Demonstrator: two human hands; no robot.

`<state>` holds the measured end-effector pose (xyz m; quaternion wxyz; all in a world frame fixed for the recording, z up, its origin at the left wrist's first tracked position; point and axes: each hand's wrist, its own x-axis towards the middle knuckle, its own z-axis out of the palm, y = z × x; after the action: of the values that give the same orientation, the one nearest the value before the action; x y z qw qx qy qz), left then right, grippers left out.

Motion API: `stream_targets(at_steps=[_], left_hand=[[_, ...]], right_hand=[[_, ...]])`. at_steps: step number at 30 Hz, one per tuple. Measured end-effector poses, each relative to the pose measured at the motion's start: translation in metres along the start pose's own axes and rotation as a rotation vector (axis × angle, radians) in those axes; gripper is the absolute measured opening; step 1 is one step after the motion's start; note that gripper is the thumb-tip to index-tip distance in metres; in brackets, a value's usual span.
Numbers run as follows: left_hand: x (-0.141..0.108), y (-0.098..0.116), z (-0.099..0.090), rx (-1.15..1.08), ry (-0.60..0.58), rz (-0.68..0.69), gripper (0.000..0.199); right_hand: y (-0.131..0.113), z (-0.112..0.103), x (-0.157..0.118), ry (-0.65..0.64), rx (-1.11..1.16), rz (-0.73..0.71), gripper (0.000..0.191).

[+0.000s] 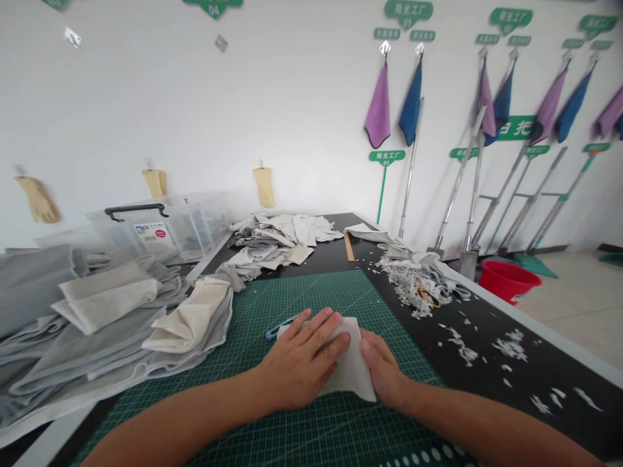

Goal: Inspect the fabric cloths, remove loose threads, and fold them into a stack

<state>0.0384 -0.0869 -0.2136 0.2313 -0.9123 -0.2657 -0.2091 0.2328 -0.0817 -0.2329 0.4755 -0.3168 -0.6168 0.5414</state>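
Note:
A folded off-white cloth [351, 376] lies on the green cutting mat [292, 292] near the front. My left hand [305, 360] rests flat on top of it, fingers stretched out and slightly apart. At the cloth's right edge, my right hand [382, 366] grips it, thumb on top and the other fingers mostly hidden. Blue-handled scissors [278, 329] lie on the mat just beyond my left hand, partly covered by the hand and cloth.
Grey and cream cloths [107, 295] are piled at left, before a clear plastic box [160, 227]. Farther back are a scrap heap [282, 237] and a wooden ruler [349, 246]. White shreds [413, 285] and another pair of scissors [428, 297] lie at right; a red bucket [509, 280] stands beyond the table.

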Motion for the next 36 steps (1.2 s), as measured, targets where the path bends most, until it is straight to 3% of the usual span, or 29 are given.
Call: stream_targets(at_steps=[4, 9, 13, 15, 17, 20, 23, 30, 33, 36], left_hand=[[-0.001, -0.003, -0.004, -0.038, -0.027, -0.076, 0.047], [-0.002, -0.012, -0.003, -0.174, -0.006, -0.225, 0.056], [-0.004, -0.022, 0.006, -0.453, 0.092, -0.569, 0.065], [-0.002, -0.026, 0.009, -0.710, 0.145, -0.768, 0.066], [0.000, -0.029, 0.008, -1.018, 0.152, -0.877, 0.059], [0.003, -0.030, 0.006, -1.359, 0.123, -0.904, 0.036], [0.004, -0.031, 0.005, -1.398, 0.192, -0.929, 0.029], [0.002, -0.032, 0.003, -1.399, 0.309, -1.046, 0.029], [0.001, -0.028, 0.005, -1.542, 0.293, -1.009, 0.039], [0.000, -0.026, 0.007, -1.640, 0.183, -0.928, 0.044]], right_hand=[[0.007, 0.000, 0.006, -0.015, 0.051, 0.055, 0.034], [0.005, -0.006, 0.009, 0.068, 0.037, 0.021, 0.036], [0.002, -0.008, 0.006, 0.152, 0.012, -0.009, 0.038], [0.003, -0.009, 0.005, 0.190, 0.007, -0.035, 0.039], [0.005, -0.010, 0.004, 0.225, -0.003, -0.061, 0.039], [0.007, -0.012, 0.006, 0.278, -0.048, -0.090, 0.038], [0.010, -0.017, 0.011, 0.293, -0.060, -0.076, 0.037], [0.014, -0.024, 0.021, -0.060, 0.103, 0.073, 0.039], [0.017, -0.022, 0.021, 0.035, 0.027, 0.061, 0.037], [0.021, -0.020, 0.020, 0.161, -0.020, 0.010, 0.036]])
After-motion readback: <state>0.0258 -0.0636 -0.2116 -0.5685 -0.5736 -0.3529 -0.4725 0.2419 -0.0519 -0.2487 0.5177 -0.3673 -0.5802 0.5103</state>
